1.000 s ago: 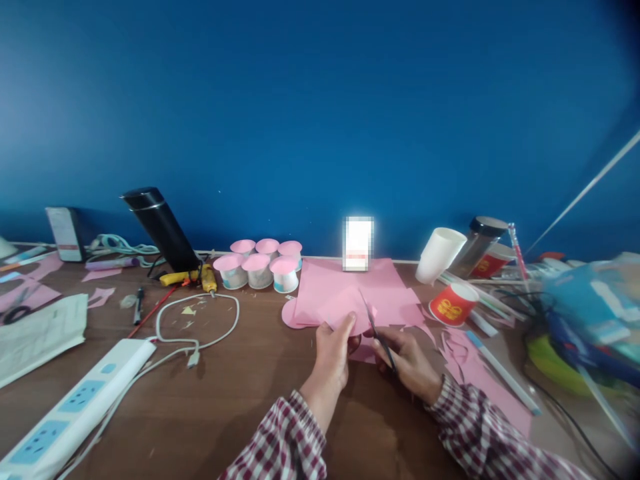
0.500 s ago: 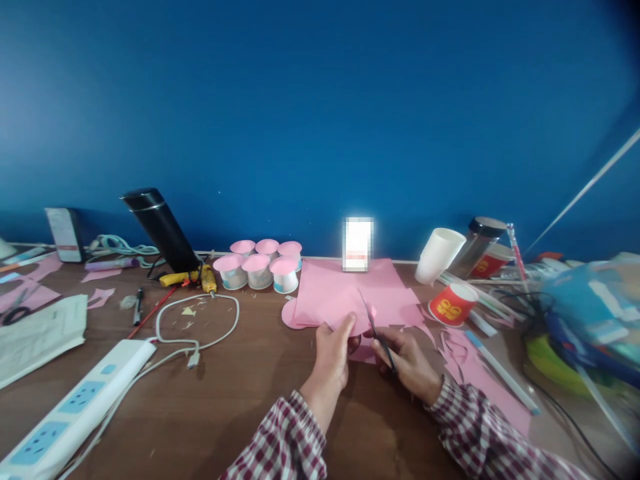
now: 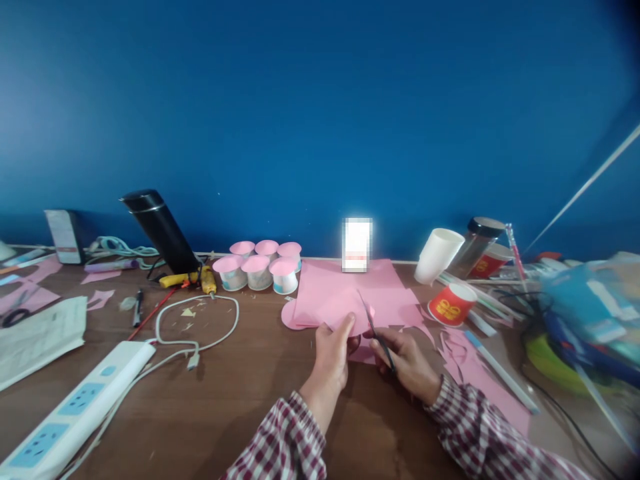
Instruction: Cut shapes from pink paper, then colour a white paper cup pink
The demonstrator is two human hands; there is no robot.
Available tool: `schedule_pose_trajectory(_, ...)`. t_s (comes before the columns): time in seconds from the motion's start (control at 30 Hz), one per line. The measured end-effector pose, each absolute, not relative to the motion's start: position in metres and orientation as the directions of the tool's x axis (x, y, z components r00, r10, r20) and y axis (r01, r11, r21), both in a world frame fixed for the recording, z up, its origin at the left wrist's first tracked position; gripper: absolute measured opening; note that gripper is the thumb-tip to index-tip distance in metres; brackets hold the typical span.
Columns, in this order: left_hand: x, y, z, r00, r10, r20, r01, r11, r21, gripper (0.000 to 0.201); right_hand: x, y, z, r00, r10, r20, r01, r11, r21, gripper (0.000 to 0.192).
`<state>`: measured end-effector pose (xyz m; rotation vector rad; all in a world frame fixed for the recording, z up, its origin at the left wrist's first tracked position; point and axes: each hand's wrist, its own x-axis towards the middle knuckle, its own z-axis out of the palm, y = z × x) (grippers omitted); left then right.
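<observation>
Left hand (image 3: 333,353) pinches pink paper (image 3: 340,308); right hand (image 3: 407,360) grips scissors (image 3: 376,330), blades close enough to nick the thumb.

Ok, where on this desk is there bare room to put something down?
Bare wood lies between the white cable loop and the left hand, and in front of the power strip toward the sleeves. The right side is crowded: pink paper, red cup, pens, blue clutter.

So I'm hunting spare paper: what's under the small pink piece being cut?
More flat pink paper sheets on the brown wooden table. The left hand hides what lies directly beneath.
</observation>
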<state>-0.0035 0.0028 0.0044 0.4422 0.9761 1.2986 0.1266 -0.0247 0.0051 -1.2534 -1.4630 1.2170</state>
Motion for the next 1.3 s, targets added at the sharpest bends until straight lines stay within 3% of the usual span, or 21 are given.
schedule_pose_trajectory(0.23,-0.006,0.004,0.011,-0.025,0.94,-0.34,-0.623,0.251,0.741,0.039,0.126,-0.024,0.011,-0.104,0.994,-0.035,0.174,-0.017,-0.985,0.04)
schedule_pose_trajectory(0.47,-0.011,0.009,0.012,-0.043,0.928,-0.371,-0.631,0.262,0.73,0.037,0.126,-0.023,0.01,-0.004,0.998,-0.063,-0.041,-0.063,-0.997,0.045)
schedule_pose_trajectory(0.63,-0.024,0.018,0.009,-0.023,0.935,-0.354,-0.709,0.234,0.665,0.032,0.128,-0.023,0.012,0.08,0.997,-0.018,-0.088,-0.011,-0.996,0.046)
schedule_pose_trajectory(0.87,-0.032,0.022,0.009,0.055,0.932,-0.359,-0.786,0.262,0.56,0.023,0.131,-0.019,0.005,0.113,0.988,0.102,0.018,0.1,-0.995,0.04)
schedule_pose_trajectory(1.07,-0.027,0.016,0.008,0.074,0.928,-0.364,-0.785,0.279,0.553,0.021,0.129,-0.018,-0.004,0.099,0.975,0.2,0.173,0.181,-0.968,0.031)
schedule_pose_trajectory(1.3,-0.026,0.015,0.004,0.087,0.915,-0.393,-0.754,0.318,0.575,0.024,0.129,-0.015,-0.009,0.083,0.966,0.244,0.206,0.223,-0.953,0.025)
